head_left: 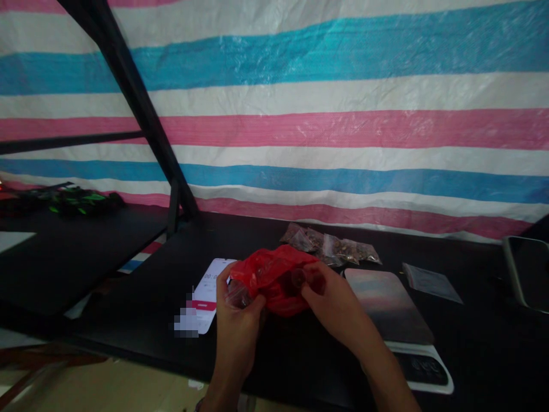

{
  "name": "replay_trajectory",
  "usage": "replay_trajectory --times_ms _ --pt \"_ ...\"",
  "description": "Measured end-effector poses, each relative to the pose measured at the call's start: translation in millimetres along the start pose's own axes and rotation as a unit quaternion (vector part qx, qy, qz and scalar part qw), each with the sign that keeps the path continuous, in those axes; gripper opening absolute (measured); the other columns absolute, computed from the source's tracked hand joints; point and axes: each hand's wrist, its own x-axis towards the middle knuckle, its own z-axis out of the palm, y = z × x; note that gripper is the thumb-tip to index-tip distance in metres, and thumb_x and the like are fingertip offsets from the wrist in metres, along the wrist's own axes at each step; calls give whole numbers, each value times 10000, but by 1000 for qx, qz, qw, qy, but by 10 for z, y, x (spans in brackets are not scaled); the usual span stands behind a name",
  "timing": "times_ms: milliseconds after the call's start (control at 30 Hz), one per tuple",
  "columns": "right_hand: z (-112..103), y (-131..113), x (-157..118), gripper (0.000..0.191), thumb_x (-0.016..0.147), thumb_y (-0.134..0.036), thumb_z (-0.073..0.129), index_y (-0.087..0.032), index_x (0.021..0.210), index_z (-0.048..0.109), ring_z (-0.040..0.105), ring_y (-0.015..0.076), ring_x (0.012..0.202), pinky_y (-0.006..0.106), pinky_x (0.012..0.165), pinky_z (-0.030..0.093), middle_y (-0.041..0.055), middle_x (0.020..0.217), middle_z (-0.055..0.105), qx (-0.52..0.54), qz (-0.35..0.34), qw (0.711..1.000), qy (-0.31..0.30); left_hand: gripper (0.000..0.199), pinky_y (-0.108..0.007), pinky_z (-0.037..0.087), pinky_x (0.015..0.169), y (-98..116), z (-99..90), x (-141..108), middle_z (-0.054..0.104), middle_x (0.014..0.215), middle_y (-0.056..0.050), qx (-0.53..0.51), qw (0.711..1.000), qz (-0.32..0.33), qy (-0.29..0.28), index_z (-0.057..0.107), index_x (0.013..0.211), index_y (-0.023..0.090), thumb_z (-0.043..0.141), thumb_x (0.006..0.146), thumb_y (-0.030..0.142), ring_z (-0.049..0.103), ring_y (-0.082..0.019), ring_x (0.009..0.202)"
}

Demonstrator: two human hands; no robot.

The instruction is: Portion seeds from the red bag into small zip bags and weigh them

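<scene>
A crumpled red plastic bag [274,274] is held up over the black table between both hands. My left hand [240,320] is closed on the bag's left side, where a clear plastic item [237,293] shows between thumb and fingers. At the bag's right side, my right hand [328,292] pinches a small clear round piece [298,278] against the red plastic. Behind the bag lie several small clear bags [338,247] with brownish contents. A flat scale [388,303] with a dark display sits right of my right hand.
A lit phone [210,292] lies left of my left hand. To the right are a flat clear bag [432,282] and a dark device [528,272]. A black metal post [141,109] rises at the left, and a striped sheet [334,131] hangs behind the black table [171,320].
</scene>
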Motion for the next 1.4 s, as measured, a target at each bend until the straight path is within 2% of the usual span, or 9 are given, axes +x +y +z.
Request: replay_trajectory --times_ms 167,267,433,567,700,867,1133,1267,1400 --pt "20 -40 -12 340 903 -99 658 -210 1219 718 724 289 1154 383 979 528 124 1343 698 -138 10 990 -1 855 -256 612 697 -9 -36 4 767 1080 -3 40 999 10 -12 534 1365 309 733 565 84 755 -171 815" --pt "47 -83 -29 373 940 -102 638 -211 1293 693 720 311 1193 393 965 537 139 1439 640 -190 22 981 -20 851 -266 616 726 -7 -29 7 772 1065 -3 46 999 7 -21 535 1368 299 726 566 89 739 -161 805" --pt "108 -95 -20 343 970 -139 634 -201 1304 687 714 321 1217 383 959 535 140 1409 648 -205 22 978 -28 861 -220 577 646 -6 48 10 771 1023 11 36 998 -13 -42 547 1363 301 715 551 68 709 -142 748" --pt "138 -117 -21 379 948 -96 640 -222 1302 685 722 312 1202 376 963 526 122 1360 674 -185 21 982 -35 878 -215 564 626 -3 125 27 770 984 25 -38 997 -70 -17 575 1315 305 717 487 52 733 -166 779" --pt "151 -160 -52 330 935 -111 651 -230 1240 694 746 319 1132 390 927 527 113 1321 691 -181 36 982 -46 720 -204 527 570 -3 133 66 768 897 43 -70 993 -92 -9 614 1177 277 733 498 70 729 -165 720" --pt "159 -131 -76 294 900 -141 684 -229 1179 718 751 277 1090 368 938 524 101 1234 756 -113 37 992 -48 593 -188 482 511 -1 62 119 768 829 50 -74 992 -101 -16 623 1092 252 760 544 71 729 -160 649" --pt "82 -54 -42 213 901 -197 656 -201 1087 759 759 224 926 317 837 537 60 998 811 49 65 995 -52 684 -185 513 547 89 5 105 792 899 44 -66 993 -93 -21 600 1179 284 769 562 41 738 -150 655" --pt "39 7 0 204 898 -235 641 -194 1069 745 751 218 882 311 784 536 48 948 796 123 78 988 -49 784 -242 598 676 91 9 71 786 1008 34 -22 998 -53 -35 556 1305 331 850 616 100 777 -181 805" --pt "18 58 22 230 920 -279 624 -184 1100 732 743 219 872 308 760 522 47 920 783 146 83 984 -53 742 -355 634 852 10 -22 92 742 1248 -47 42 998 9 -55 513 1374 324 910 748 353 769 -255 1061"
